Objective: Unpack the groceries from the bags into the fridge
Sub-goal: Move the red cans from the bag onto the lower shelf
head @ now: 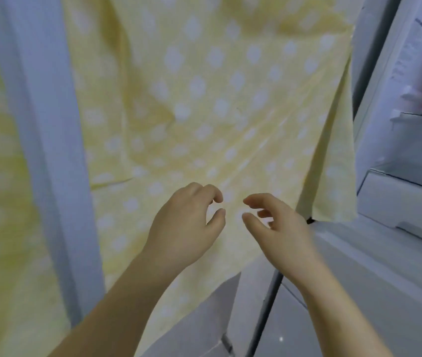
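Head view: left hand, right hand fingers loosely curled, empty, before soft creased yellow dotted cloth.

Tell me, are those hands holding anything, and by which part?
Nothing. The left hand and right hand hang loosely curled, empty, in front of the yellow dotted cloth.

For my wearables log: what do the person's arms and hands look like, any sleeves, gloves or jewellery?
The left hand and right hand show no gloves or rings; the forearms show no sleeves, watch or bracelet, though the picture is soft.
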